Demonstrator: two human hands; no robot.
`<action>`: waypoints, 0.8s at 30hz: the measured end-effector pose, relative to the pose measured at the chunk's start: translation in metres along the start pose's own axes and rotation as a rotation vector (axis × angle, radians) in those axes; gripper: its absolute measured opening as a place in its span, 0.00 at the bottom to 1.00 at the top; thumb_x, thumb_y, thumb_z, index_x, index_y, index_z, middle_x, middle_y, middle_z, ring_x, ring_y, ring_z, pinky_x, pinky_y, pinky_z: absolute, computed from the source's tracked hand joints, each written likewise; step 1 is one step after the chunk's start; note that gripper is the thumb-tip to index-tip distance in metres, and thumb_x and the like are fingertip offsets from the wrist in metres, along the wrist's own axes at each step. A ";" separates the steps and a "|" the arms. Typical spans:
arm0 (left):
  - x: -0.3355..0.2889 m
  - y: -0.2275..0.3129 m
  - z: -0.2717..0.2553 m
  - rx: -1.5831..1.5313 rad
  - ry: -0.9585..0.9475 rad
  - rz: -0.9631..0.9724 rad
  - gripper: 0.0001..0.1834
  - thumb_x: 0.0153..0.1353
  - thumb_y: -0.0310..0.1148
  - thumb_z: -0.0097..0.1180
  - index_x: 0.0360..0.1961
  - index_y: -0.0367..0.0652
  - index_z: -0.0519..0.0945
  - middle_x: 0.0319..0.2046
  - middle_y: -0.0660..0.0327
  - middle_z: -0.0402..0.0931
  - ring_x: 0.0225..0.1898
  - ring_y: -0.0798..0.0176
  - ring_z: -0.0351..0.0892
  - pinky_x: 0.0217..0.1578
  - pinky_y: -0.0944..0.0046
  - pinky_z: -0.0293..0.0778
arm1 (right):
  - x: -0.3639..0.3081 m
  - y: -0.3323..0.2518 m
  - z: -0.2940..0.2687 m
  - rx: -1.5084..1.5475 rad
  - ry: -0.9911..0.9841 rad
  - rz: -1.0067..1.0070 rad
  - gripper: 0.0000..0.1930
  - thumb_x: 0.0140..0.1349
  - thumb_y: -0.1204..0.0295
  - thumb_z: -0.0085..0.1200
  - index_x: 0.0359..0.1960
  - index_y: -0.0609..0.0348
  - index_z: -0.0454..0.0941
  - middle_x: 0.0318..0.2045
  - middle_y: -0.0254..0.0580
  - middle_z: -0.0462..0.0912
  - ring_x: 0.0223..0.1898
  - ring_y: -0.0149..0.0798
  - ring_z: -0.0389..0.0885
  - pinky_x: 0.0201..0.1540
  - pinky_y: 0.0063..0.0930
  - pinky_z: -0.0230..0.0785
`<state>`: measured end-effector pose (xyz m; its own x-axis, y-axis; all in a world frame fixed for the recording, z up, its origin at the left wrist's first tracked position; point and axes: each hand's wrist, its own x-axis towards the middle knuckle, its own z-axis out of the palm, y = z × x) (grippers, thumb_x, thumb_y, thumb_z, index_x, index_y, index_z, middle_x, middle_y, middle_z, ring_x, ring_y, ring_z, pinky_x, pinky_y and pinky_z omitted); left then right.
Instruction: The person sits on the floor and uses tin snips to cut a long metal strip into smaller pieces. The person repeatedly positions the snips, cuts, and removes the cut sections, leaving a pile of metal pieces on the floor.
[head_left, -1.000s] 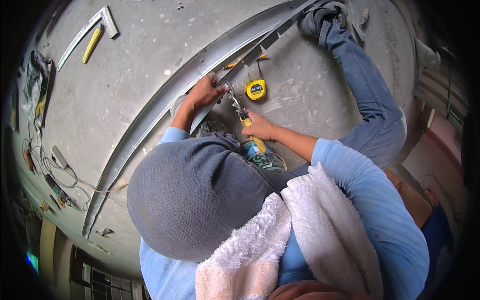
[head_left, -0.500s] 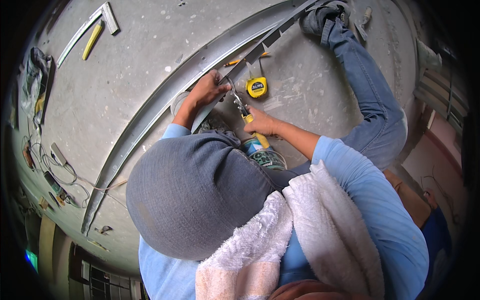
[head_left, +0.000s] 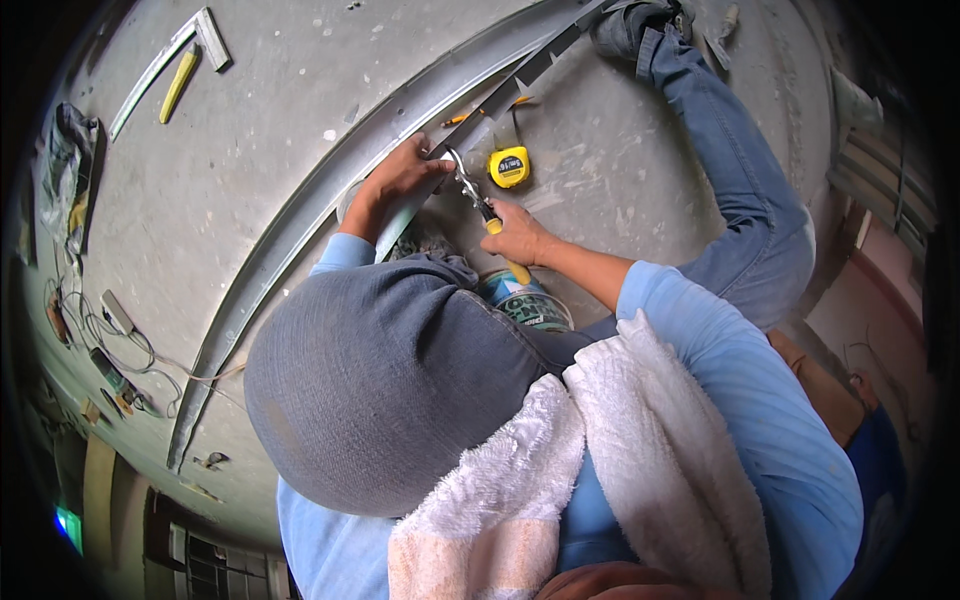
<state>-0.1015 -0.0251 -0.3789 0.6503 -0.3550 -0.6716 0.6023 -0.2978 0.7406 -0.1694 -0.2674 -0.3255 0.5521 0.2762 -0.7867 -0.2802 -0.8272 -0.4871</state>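
My right hand (head_left: 520, 236) is wrapped round the yellow handles of a pair of tin snips (head_left: 470, 186). Their metal jaws sit at the edge of a long, thin metal strip (head_left: 530, 70), close to my left fingers. My left hand (head_left: 404, 172) grips this strip, with its fingertips bent over it. Notches show along the strip's edge beyond that hand, and a pale stretch of it runs back toward my leg. Right of the snips lies a yellow tape measure (head_left: 508, 167). A pencil (head_left: 465, 118) rests on the floor beside the strip.
A long curved metal channel (head_left: 290, 225) lies across the floor to the left. Below my right hand stands a bucket (head_left: 532, 306). Far left are a metal square (head_left: 212, 40), a yellow-handled tool (head_left: 179, 86), a plastic bag (head_left: 70, 165) and a corded power tool (head_left: 110, 372).
My left hand has shifted slightly left along with the strip. The snips stay at the strip's edge in my right hand. The whole view has moved a little.
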 end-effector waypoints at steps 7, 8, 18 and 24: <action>-0.015 -0.029 -0.004 0.259 0.102 0.113 0.37 0.52 0.53 0.74 0.51 0.31 0.79 0.46 0.43 0.83 0.46 0.42 0.84 0.47 0.52 0.78 | -0.012 0.018 -0.022 0.090 -0.346 0.061 0.50 0.42 0.62 0.65 0.66 0.75 0.56 0.40 0.59 0.82 0.43 0.47 0.82 0.47 0.36 0.75; -0.020 -0.036 -0.005 0.349 0.046 0.054 0.32 0.54 0.52 0.71 0.47 0.33 0.81 0.46 0.45 0.82 0.48 0.40 0.81 0.48 0.49 0.76 | -0.015 0.020 -0.020 0.196 -0.393 0.087 0.48 0.43 0.65 0.66 0.65 0.74 0.57 0.37 0.55 0.82 0.39 0.45 0.82 0.42 0.36 0.76; -0.051 -0.065 0.004 0.903 0.341 0.275 0.20 0.61 0.46 0.60 0.39 0.38 0.83 0.45 0.50 0.80 0.51 0.42 0.75 0.51 0.44 0.69 | 0.005 0.014 -0.017 0.261 -0.279 0.120 0.33 0.41 0.68 0.65 0.52 0.68 0.73 0.30 0.46 0.82 0.32 0.39 0.81 0.32 0.36 0.72; -0.064 -0.066 0.004 0.748 0.495 0.355 0.11 0.62 0.34 0.53 0.40 0.39 0.81 0.44 0.51 0.78 0.49 0.39 0.72 0.49 0.41 0.67 | 0.004 0.018 -0.025 0.428 -0.368 0.030 0.25 0.42 0.69 0.67 0.45 0.63 0.76 0.26 0.39 0.81 0.28 0.33 0.78 0.29 0.32 0.70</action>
<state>-0.1850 0.0135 -0.3845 0.9625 -0.1699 -0.2116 -0.0065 -0.7939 0.6080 -0.1530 -0.2930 -0.3278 0.2504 0.4713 -0.8457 -0.6270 -0.5866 -0.5126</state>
